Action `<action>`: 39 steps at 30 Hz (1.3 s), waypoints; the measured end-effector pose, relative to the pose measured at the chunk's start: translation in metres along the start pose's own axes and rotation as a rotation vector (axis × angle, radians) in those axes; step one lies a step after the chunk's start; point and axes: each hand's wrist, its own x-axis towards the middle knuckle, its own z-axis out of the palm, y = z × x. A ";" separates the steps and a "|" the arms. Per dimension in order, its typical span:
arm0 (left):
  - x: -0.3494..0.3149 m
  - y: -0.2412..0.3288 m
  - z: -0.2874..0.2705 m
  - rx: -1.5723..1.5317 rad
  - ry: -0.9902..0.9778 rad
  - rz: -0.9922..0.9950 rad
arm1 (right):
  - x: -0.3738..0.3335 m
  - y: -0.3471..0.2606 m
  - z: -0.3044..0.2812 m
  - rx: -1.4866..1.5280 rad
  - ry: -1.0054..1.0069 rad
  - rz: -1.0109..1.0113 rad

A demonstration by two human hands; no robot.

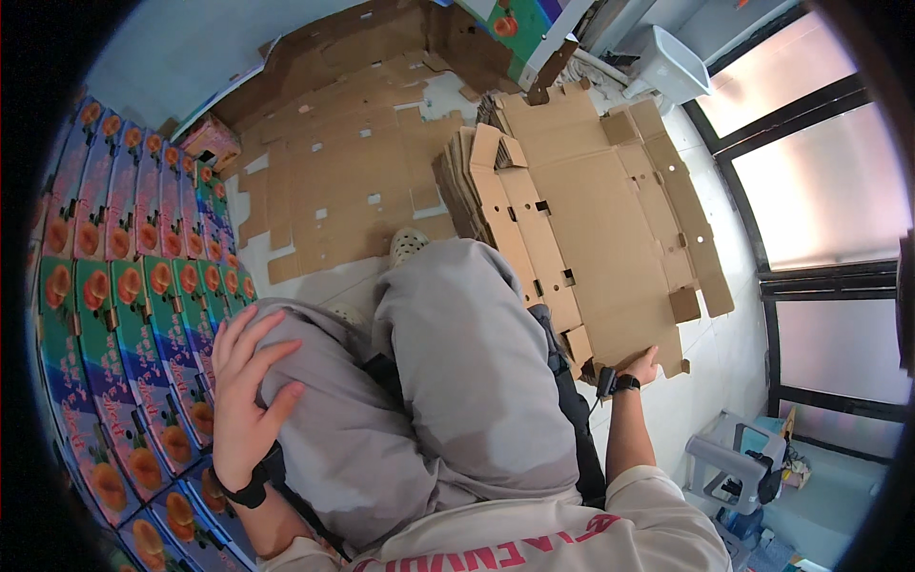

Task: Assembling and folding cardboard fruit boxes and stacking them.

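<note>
My left hand lies over my left knee with its fingers stretched out and slightly apart, holding nothing. To my right lies a stack of flattened cardboard boxes, plain brown side up, with slots, punched holes and folded side flaps. My right hand is at the near edge of the top flattened cardboard box, its fingers bent round that edge and partly hidden. A dark band sits on each wrist, and a small black device with a cable is by the right one.
Rows of printed fruit boxes are stacked along my left. Flat cardboard sheets cover the floor ahead. A white basin stands at the far right, near dark-framed glass doors. A grey plastic stool is at the near right.
</note>
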 end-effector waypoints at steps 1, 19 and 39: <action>-0.001 0.000 0.000 -0.003 0.007 0.001 | 0.000 -0.001 0.002 0.063 -0.051 0.010; -0.001 0.003 0.002 -0.038 0.008 -0.001 | 0.053 0.005 0.020 -0.560 -0.253 -0.153; -0.003 0.010 0.009 0.042 -0.036 0.052 | 0.017 -0.028 0.004 -1.153 -0.376 -0.206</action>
